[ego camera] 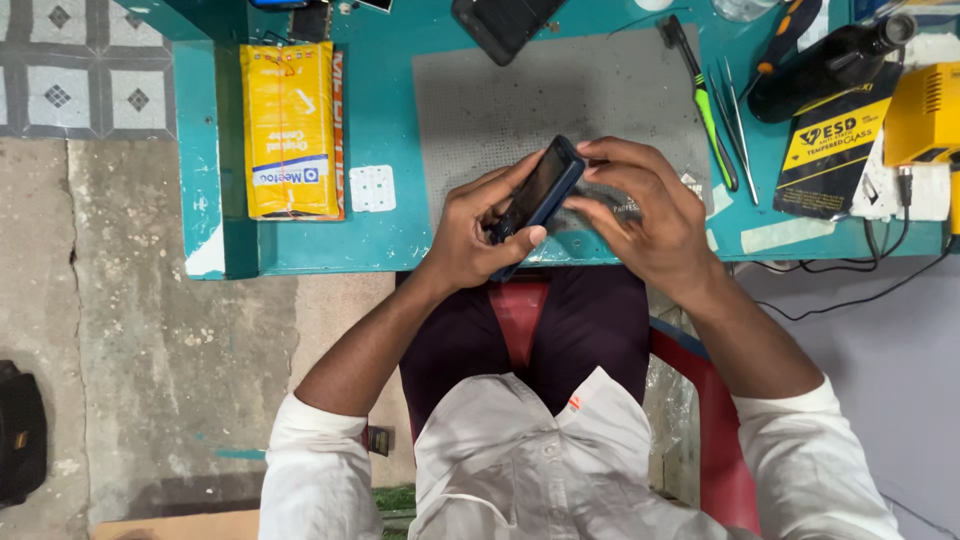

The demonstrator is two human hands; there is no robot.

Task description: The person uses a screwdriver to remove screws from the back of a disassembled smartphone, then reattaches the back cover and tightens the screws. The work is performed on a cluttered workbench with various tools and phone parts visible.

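Observation:
A dark blue mobile phone is held tilted above the front edge of a grey work mat. My left hand grips its lower end, thumb across the bottom. My right hand curls around the phone's right side, fingertips at its top edge, and seems to pinch a small clear wrapper under the palm. Both hands hover over the teal table.
A yellow packet and a small white card lie left of the mat. Another dark phone lies at the back. A green-handled brush, tweezers, a black bottle, a black-and-yellow pouch and a yellow tool sit right. A red chair is under me.

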